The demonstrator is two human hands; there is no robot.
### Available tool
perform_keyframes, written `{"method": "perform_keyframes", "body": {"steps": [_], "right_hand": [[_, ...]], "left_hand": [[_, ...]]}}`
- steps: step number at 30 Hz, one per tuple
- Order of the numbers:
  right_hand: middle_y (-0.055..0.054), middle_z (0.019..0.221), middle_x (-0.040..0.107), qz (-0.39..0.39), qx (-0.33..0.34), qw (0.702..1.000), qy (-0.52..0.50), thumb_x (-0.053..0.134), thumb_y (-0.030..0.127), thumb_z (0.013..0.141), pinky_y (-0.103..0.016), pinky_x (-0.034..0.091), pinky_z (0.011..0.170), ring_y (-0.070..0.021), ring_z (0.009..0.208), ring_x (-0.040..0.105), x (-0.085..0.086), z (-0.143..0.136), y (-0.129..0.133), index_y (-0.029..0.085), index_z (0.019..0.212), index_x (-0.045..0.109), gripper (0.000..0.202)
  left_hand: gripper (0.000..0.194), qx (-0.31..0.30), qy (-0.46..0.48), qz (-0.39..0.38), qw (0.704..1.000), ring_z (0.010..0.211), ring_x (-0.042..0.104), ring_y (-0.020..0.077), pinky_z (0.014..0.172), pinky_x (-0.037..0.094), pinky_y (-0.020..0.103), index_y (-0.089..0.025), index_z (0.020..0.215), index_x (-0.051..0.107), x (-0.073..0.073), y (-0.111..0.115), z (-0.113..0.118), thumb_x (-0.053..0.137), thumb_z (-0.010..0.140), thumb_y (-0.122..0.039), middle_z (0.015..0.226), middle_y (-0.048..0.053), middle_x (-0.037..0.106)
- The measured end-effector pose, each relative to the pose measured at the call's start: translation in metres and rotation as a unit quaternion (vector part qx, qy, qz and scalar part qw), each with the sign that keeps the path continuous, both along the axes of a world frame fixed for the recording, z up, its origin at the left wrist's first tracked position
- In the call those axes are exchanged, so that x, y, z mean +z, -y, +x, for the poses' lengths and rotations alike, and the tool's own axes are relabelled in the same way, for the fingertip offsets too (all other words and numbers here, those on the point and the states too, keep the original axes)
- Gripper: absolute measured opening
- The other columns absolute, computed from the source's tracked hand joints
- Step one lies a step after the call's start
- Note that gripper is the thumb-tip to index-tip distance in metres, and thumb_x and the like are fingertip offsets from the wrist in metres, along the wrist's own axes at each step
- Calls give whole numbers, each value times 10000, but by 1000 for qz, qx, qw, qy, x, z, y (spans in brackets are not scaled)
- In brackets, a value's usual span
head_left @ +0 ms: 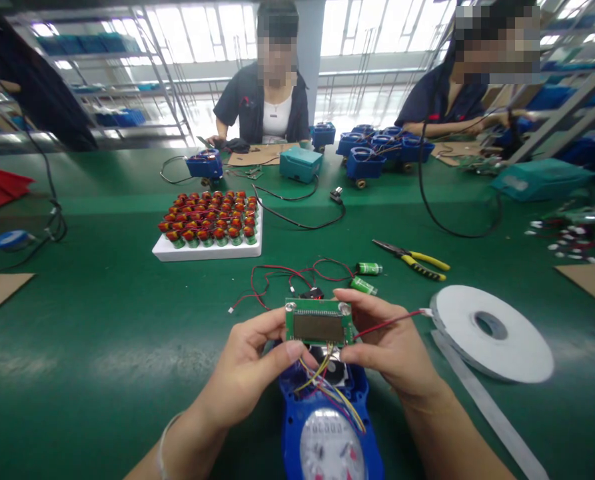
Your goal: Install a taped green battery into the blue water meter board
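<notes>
Between my two hands is a green circuit board with a grey LCD screen (319, 328), its face turned toward me. My left hand (250, 363) pinches its left edge, the thumb at the lower corner. At the right edge, my right hand (390, 340) grips it with thumb and fingers. Yellow, red and blue wires (344, 403) run from the board down into a blue meter housing (291, 427) below, which has a round printed dial (332, 443). A red lead with a white plug (426, 312) sticks out to the right past my right hand.
Beyond my hands lie green battery cells (368, 268) with red and black wires. Yellow-handled pliers (417, 260) and a roll of white tape (522, 333) are at right. A white tray (207, 253) holds many wired cells. Two people sit across the green table (102, 267) near blue housings (367, 163).
</notes>
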State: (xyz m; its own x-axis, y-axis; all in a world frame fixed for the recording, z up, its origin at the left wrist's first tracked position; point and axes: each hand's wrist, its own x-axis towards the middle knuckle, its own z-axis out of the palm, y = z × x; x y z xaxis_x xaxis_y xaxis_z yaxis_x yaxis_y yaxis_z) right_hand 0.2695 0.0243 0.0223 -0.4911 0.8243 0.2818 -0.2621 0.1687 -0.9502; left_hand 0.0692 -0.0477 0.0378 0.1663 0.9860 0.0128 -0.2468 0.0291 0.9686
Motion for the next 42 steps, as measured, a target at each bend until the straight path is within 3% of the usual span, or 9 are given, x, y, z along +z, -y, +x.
{"method": "perform_keyframes", "body": {"steps": [10, 22, 28, 32, 37, 42], "right_hand": [[5, 1050, 672, 0, 45, 999, 3, 923, 358, 674, -266, 441, 863, -187, 932, 600, 2, 1, -1, 348, 1239, 639, 632], [-3, 1068, 658, 3, 61, 998, -13, 889, 356, 721, -263, 435, 877, -180, 941, 588, 2, 0, 0, 341, 1248, 629, 588], [29, 853, 613, -9, 62, 998, -21, 861, 322, 751, -243, 465, 780, -143, 758, 555, 2, -1, 0, 346, 1233, 635, 533], [23, 908, 626, 20, 39, 999, 4, 841, 324, 767, -261, 448, 806, -160, 823, 553, 2, -2, 0, 356, 1239, 633, 517], [67, 714, 554, 61, 0, 997, 42, 785, 232, 795, -300, 389, 927, -144, 746, 541, 4, -4, 0, 364, 1253, 628, 501], [66, 708, 549, 85, -9, 994, 68, 753, 195, 816, -299, 397, 874, -141, 717, 516, 6, -4, 0, 367, 1249, 629, 483]], "left_hand": [[351, 1, -2, -3, 1000, 680, 621, 85, 642, 472, 166, -225, 1225, 650, 0, 0, 0, 662, 884, -303, 747, -6, 722], [300, 1, -11, -3, 1000, 678, 635, 101, 629, 478, 172, -183, 1159, 673, -2, 0, 0, 653, 884, -301, 761, 17, 737], [325, 5, -15, 7, 1000, 660, 623, 96, 606, 479, 171, -206, 1195, 660, -2, 1, 0, 654, 885, -304, 764, 9, 735], [346, 17, -7, 22, 1000, 703, 640, 93, 637, 486, 155, -224, 1222, 646, 1, 1, 2, 655, 886, -304, 781, -1, 729], [379, 50, -30, 19, 998, 734, 668, 116, 677, 512, 173, -208, 1211, 643, 1, 2, 3, 675, 865, -360, 780, 1, 724], [526, 84, -76, 9, 994, 707, 676, 106, 748, 526, 194, -248, 1350, 531, -2, 3, 5, 691, 857, -339, 733, -28, 727]]}}
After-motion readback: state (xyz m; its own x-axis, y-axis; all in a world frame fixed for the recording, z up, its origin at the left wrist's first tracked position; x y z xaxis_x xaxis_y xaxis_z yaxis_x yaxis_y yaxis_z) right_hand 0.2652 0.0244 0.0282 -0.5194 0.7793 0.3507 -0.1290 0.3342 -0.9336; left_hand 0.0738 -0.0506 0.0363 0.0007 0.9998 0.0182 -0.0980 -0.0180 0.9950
